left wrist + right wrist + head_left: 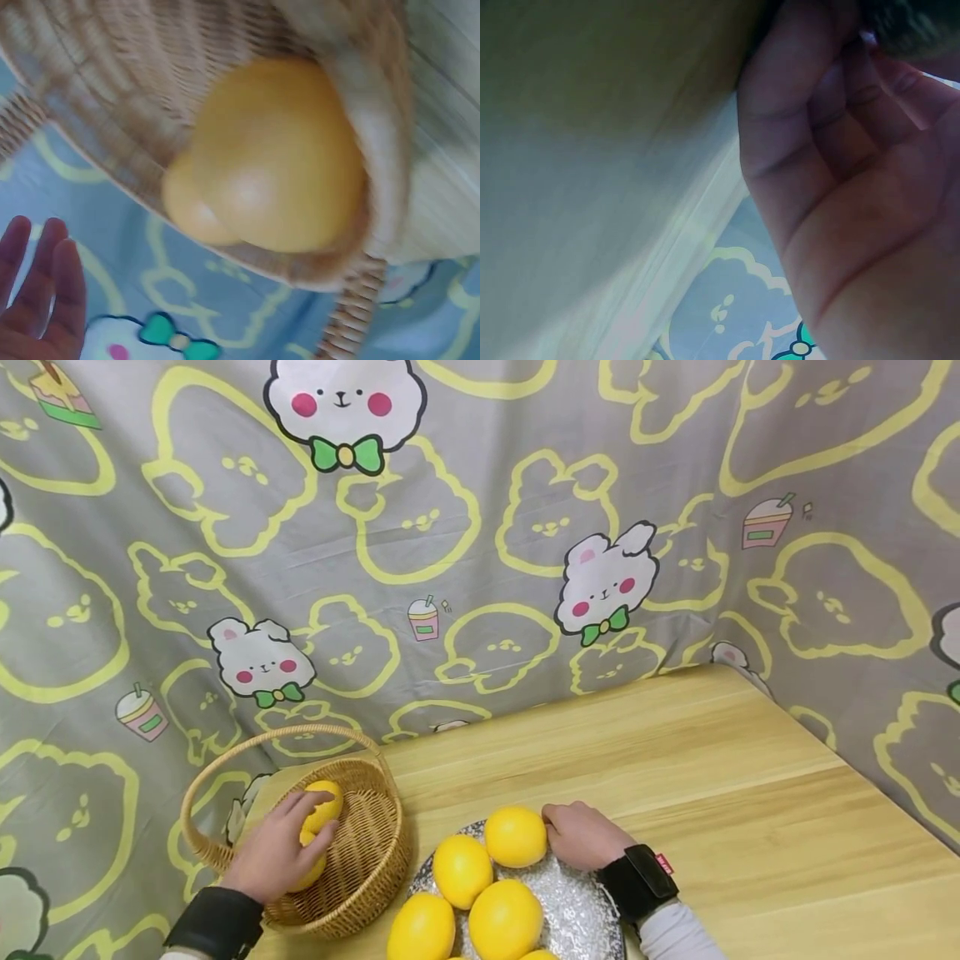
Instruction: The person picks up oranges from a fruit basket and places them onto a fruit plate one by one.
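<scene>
My left hand (279, 852) is over the wicker basket (397, 852), beside two yellow-orange fruits, which look like oranges, inside it. In the left wrist view the larger-looking orange (277, 157) partly covers the other orange (191, 206); the fingers (69, 289) are extended and apart from both. My right hand (588, 835) is at the far right edge of a round speckled plate (581, 906), close beside an orange (516, 837). Seen from the right wrist, its curled fingers (780, 105) grip the dark speckled rim. Several more oranges (506, 918) lie on the plate.
The wooden table (720, 793) stretches back and right of the plate. A patterned grey cloth (480, 527) hangs behind the table and along both sides. The basket's tall handle (281, 735) arches over its left side.
</scene>
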The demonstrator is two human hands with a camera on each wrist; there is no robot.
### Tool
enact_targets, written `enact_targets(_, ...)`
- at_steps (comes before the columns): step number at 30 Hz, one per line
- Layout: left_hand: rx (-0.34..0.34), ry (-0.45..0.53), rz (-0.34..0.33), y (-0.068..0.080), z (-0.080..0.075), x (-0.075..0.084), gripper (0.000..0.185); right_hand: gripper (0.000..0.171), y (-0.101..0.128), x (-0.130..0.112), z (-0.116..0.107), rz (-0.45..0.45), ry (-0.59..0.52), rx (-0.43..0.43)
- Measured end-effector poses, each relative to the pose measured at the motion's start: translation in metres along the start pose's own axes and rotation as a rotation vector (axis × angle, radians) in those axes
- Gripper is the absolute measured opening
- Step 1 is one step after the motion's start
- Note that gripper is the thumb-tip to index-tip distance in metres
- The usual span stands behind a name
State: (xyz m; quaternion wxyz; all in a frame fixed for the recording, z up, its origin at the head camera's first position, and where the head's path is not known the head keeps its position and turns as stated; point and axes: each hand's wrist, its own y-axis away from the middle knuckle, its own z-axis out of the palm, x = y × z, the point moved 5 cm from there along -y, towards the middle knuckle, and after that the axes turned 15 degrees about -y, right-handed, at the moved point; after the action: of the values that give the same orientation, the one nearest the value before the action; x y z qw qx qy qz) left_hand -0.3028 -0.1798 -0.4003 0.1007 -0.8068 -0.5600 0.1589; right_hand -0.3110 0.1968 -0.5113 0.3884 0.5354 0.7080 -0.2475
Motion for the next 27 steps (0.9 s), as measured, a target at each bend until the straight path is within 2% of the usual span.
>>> enact_targets(5, -0.106, -0.041, -0.01, -0.004, 0.014, -0.025, 0.04, 0.017, 0.0, -0.001, 0.0, -0.02, -0.002, -0.003)
enact_targets(8, -0.233, -0.059, -0.026, -0.002, 0.027, -0.038, 0.045, 0.017, -0.001, -0.001, 0.0, -0.024, -0.001, -0.005)
enact_targets(12, -0.44, -0.071, -0.063, 0.003, 0.045, -0.055, 0.054, 0.017, -0.001, -0.001, 0.0, -0.026, -0.003, -0.01)
enact_targets(15, -0.532, -0.053, -0.089, 0.004, 0.053, -0.062, 0.056, 0.018, 0.0, -0.001, 0.0, -0.029, -0.006, -0.012)
enact_targets(19, -0.571, -0.059, -0.096, 0.005, 0.058, -0.058, 0.053, 0.018, -0.001, -0.001, 0.0, -0.024, -0.009, -0.006)
enact_targets(22, -0.572, -0.075, -0.09, 0.006, 0.061, -0.053, 0.051, 0.018, -0.001, -0.001, 0.0, -0.018, -0.009, -0.003)
enact_targets(27, -0.574, -0.041, -0.092, 0.009, 0.067, -0.046, 0.054, 0.019, 0.0, 0.001, 0.001, -0.008, -0.015, -0.019)
